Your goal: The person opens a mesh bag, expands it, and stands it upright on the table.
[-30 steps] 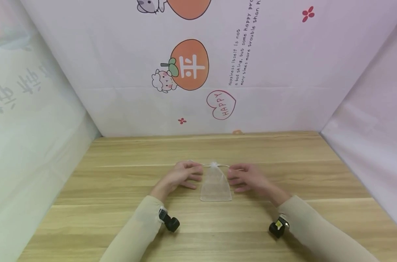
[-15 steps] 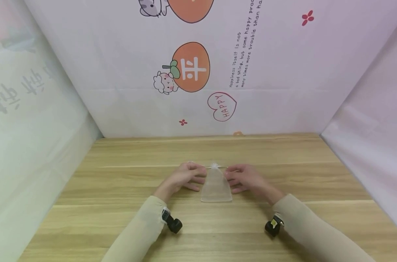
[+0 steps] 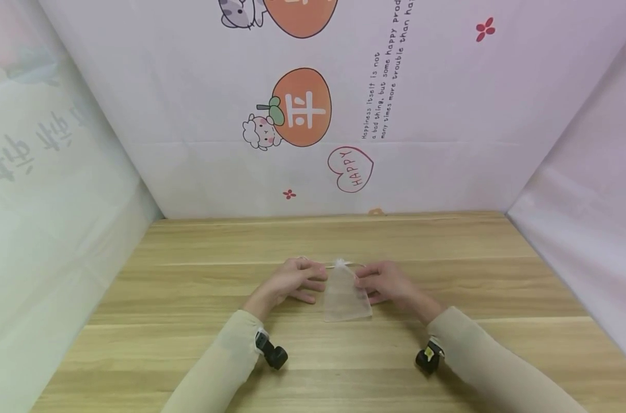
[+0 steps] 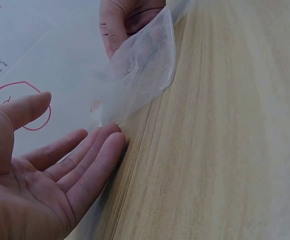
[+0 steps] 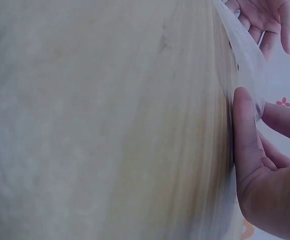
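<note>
Your right hand (image 3: pixel 387 284): thumb and fingers pinching the near side of one sheer white drawstring bag (image 3: pixel 343 301), which lies between your two sets of fingertips. Your left hand (image 3: pixel 294 279): fingers loosely extended, thumb well apart, tips just beside the bag, any contact impossible to tell. Beneath your fingers, wood-grain table (image 3: pixel 338 373); beyond them, printed white backdrop (image 3: pixel 436 149).

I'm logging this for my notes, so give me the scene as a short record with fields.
Item: white drawstring bag, sheer, gathered at its far end
Right hand: pinches the bag's right edge
Left hand: fingers loosely extended beside the bag; contact unclear
Surface: wood-grain table
Backdrop: white sheet printed with a HAPPY heart and other motifs
</note>
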The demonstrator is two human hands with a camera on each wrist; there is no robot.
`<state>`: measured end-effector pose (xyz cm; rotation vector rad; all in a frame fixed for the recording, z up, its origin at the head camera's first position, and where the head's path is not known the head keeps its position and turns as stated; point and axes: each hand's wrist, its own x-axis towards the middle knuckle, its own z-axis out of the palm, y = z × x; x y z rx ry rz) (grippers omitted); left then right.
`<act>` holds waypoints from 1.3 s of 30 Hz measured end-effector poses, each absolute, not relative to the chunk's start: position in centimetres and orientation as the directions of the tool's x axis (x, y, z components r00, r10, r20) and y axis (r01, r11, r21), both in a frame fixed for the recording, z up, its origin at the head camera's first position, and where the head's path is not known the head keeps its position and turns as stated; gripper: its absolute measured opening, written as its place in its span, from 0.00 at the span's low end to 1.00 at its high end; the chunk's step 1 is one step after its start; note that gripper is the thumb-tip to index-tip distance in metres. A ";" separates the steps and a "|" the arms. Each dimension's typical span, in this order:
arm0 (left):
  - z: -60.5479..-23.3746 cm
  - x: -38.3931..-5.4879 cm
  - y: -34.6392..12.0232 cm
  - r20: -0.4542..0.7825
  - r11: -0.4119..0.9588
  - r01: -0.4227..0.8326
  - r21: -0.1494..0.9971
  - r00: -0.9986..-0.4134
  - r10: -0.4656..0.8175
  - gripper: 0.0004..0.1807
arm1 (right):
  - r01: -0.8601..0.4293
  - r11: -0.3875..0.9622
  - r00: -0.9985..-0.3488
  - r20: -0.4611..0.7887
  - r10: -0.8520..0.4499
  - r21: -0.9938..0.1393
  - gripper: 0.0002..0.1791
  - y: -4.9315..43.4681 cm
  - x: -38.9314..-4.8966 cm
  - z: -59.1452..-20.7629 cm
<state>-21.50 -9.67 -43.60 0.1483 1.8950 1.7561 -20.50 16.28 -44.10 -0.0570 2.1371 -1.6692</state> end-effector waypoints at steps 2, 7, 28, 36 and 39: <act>-43.7 -21.5 -9.7 -0.314 0.142 -0.280 0.949 -0.845 0.433 0.19 | 0.223 0.276 -0.910 -0.302 -0.284 -0.935 0.15 16.3 -20.5 -44.2; -43.7 -21.4 -9.7 -0.302 0.141 -0.267 0.953 -0.847 0.438 0.19 | 0.226 0.266 -0.912 -0.299 -0.280 -0.937 0.14 16.5 -20.6 -44.4; -43.4 -21.9 -8.4 -0.302 -0.088 -0.379 0.921 -0.839 0.453 0.28 | 0.147 0.071 -0.965 -0.159 -0.208 -0.987 0.16 16.4 -20.7 -42.3; -43.2 -22.2 -7.7 -0.294 -0.169 -0.399 0.901 -0.849 0.439 0.24 | 0.121 0.091 -0.974 -0.136 -0.183 -0.988 0.16 16.0 -20.3 -41.9; -43.1 -22.1 -7.4 -0.288 -0.192 -0.399 0.897 -0.855 0.432 0.22 | 0.093 0.117 -0.977 -0.114 -0.182 -0.989 0.17 15.7 -20.1 -41.9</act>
